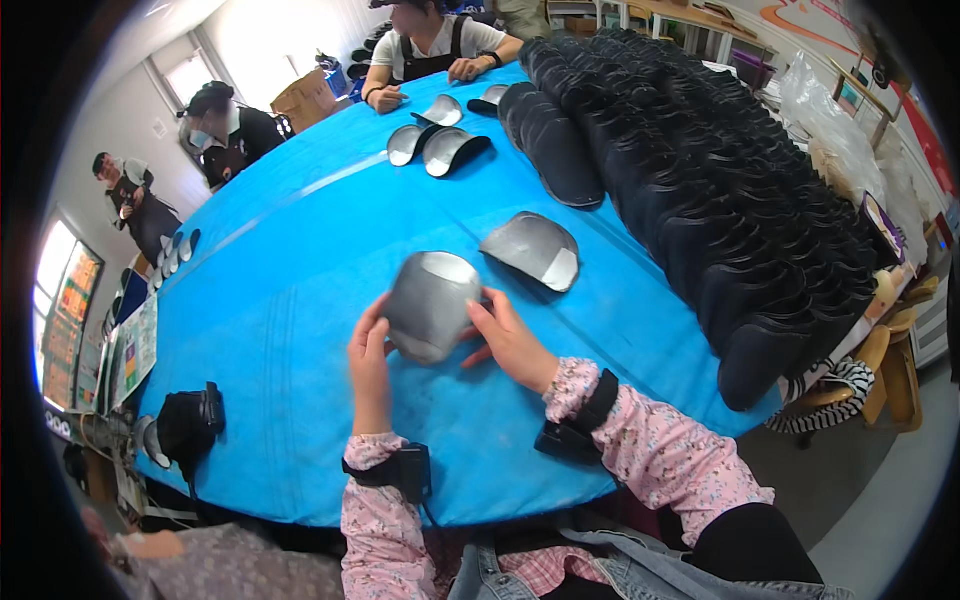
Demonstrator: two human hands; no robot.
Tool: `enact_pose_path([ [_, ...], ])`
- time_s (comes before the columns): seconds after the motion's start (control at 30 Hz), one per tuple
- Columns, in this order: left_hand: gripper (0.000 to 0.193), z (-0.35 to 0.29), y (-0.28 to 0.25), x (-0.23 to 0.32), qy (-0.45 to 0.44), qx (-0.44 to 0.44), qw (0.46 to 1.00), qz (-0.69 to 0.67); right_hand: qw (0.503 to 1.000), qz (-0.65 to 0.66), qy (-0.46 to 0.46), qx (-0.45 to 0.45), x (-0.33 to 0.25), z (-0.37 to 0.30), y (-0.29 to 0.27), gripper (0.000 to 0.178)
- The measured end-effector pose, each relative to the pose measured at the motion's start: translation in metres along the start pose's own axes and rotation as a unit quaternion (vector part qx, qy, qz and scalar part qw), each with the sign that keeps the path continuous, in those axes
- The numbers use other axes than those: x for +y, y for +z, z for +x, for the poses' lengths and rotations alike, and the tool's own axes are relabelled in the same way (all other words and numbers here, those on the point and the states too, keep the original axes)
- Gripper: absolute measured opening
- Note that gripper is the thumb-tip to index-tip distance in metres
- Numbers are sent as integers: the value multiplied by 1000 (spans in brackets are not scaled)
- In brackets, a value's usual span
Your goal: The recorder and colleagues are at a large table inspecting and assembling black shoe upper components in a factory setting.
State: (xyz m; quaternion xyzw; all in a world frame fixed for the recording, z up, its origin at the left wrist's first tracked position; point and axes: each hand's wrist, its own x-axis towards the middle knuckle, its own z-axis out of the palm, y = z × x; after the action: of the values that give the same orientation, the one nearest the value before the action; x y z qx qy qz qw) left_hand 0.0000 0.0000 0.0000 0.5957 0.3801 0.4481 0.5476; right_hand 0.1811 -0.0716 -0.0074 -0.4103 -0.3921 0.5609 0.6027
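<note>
Between my two hands is a curved grey shell-like piece (432,310) with a rounded outline and a paler patch at its far edge. My left hand (370,355) is closed on its left edge, with the fingertips partly behind it. On the opposite edge, my right hand (508,338) grips with the thumb in front, other fingers lower and partly hidden. Just beyond, a similar curved grey piece (535,250) rests on the blue-covered table (290,320). I cannot tell what kind of article these pieces belong to.
Long rows of nested black curved pieces (690,190) fill the right side. Several grey pieces (440,150) lie farther off, before a seated person (430,50). A black cap-like item (190,425) sits at the left edge. Two other people (235,135) are at the left.
</note>
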Motion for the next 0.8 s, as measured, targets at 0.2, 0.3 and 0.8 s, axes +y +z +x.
enact_pose_path([
  [0.2,49,-6,15,14,-103,-57,953,-277,995,-63,-57,-50,-8,-3,12,52],
  [0.3,51,-12,15,3,-104,-82,952,-275,996,-61,-51,-42,-9,-16,19,49],
  [0.8,78,-34,31,35,-92,-239,912,-319,991,-100,-79,-28,-2,-11,4,61],
])
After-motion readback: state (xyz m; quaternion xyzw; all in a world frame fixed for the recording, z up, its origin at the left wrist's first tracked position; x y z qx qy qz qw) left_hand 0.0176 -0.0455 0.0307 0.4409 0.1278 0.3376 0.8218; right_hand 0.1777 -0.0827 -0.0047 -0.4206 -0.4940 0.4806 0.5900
